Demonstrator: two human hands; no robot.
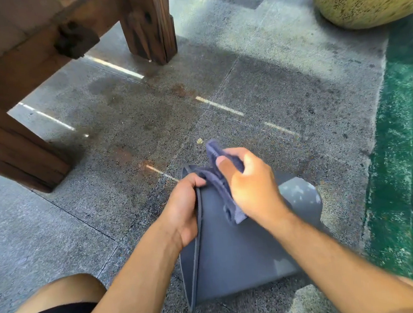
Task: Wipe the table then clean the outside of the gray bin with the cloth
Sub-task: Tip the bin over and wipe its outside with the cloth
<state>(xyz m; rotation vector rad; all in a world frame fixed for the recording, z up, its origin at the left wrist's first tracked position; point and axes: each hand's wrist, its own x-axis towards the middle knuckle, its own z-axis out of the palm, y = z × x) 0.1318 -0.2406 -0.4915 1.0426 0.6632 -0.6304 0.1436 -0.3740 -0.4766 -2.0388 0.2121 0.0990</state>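
Down on the floor: the gray bin (235, 250) lies on its side on the speckled stone floor (103, 205), between your knees, its rim toward your left and its base toward your right.
Left hand (184, 209): closed on the bin's rim at the upper edge; it holds the bin steady.
Right hand (249, 185): closed around the bunched blue-gray cloth (221, 177), pressing it on the bin's outer wall just beside the rim; a loose end sticks up past your fingers and another hangs down toward your wrist.
Step in hand: judged from this, you are on the bin's outside; the wooden desk (23, 48) stands up and to the left, well apart from your hands.
How to do it well: keep the left-hand grip firm so the bin cannot roll. Flatten the cloth under your palm, since a bunched wad touches little. Stroke from rim toward base in overlapping lines, then turn the bin to reach the side now against the floor.
Watch for: the pale patches near the base (301, 192); whether they are marks or light, you cannot tell from here.
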